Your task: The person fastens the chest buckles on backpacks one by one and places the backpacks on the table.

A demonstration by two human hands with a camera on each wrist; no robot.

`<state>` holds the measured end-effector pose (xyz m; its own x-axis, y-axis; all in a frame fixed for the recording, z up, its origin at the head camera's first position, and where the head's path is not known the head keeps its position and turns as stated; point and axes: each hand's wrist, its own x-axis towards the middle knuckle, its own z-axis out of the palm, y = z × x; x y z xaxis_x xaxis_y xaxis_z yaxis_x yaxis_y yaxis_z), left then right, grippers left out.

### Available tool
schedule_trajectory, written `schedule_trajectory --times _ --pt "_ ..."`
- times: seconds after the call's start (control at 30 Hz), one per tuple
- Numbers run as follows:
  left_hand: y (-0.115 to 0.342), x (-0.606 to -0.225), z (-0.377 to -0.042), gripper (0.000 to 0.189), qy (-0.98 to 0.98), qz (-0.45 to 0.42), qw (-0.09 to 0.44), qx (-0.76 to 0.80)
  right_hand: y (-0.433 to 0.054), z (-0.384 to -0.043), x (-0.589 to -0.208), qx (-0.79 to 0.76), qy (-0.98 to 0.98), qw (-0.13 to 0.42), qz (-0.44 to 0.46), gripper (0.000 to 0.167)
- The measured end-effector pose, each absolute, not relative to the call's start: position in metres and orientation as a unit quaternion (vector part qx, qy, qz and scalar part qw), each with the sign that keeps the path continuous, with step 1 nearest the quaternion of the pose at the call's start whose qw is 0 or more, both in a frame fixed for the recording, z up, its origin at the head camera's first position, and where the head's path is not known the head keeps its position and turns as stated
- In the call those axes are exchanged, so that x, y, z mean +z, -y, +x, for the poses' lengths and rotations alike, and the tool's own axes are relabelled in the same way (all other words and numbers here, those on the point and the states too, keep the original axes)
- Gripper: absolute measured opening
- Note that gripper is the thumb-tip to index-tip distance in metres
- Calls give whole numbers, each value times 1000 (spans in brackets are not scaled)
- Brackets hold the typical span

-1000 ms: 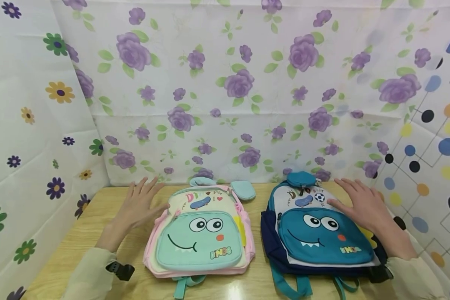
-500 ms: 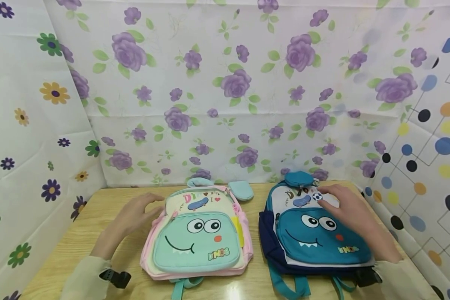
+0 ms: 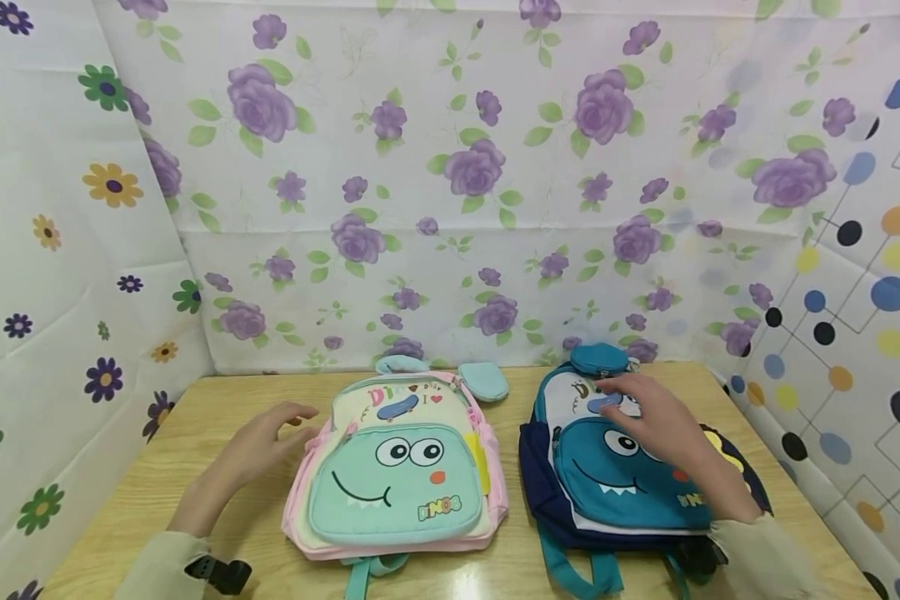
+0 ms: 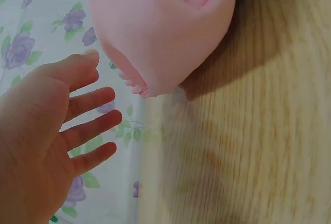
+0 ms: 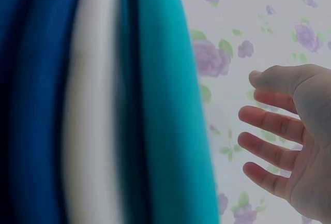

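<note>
A pink and cream child's backpack [image 3: 397, 479] with a mint dinosaur pocket lies front up, left of the middle. My left hand [image 3: 266, 446] is beside its left edge, fingers spread and loosely bent; the left wrist view shows a small distance between the fingers and the pink side [image 4: 165, 38]. A navy and teal backpack [image 3: 603, 467] with a similar dinosaur face lies to the right. Over its upper right part hovers my right hand [image 3: 660, 421], covering some of the print and one eye. Its fingers hold nothing in the right wrist view, with the teal edge [image 5: 176, 110] alongside.
Both bags lie on a wooden table [image 3: 217, 433]. A floral curtain [image 3: 435, 275] hangs behind it, with patterned cloth on either side. A mint flap [image 3: 484, 381] and a teal round pouch [image 3: 598, 358] are at the bags' tops. Teal straps [image 3: 581, 575] extend toward me.
My right hand has moved left across the navy and teal backpack. My left hand has lowered slightly toward me, its fingers more bent. Both backpacks stay in place.
</note>
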<state>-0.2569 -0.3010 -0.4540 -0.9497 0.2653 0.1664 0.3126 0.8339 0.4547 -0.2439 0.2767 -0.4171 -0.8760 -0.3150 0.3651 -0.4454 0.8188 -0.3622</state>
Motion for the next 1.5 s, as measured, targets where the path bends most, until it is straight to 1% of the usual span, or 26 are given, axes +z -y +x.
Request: schedule_trajectory --times 0.2,0.6,0.83,1.03,1.23,1.4,1.5 --pt "304 -457 -256 45 954 -151 31 -257 -255 -245 -417 239 935 135 223 35" --pt "311 -462 -259 46 949 -163 28 -268 -214 -245 -420 241 934 108 241 36" --pt "316 -469 -259 42 946 -164 21 -280 -196 -245 -422 242 934 88 247 37" --pt "317 -473 -258 45 942 -161 11 -295 -182 -247 -424 244 933 77 251 35" --pt "318 -474 -257 47 940 -158 -10 -302 -165 -250 -428 235 936 50 257 35" --pt "319 -474 -257 49 939 -143 -35 -312 -150 -252 -429 243 934 12 261 35" --pt "319 -473 -257 50 938 -136 -41 -315 -142 -254 -428 256 932 -13 257 36"
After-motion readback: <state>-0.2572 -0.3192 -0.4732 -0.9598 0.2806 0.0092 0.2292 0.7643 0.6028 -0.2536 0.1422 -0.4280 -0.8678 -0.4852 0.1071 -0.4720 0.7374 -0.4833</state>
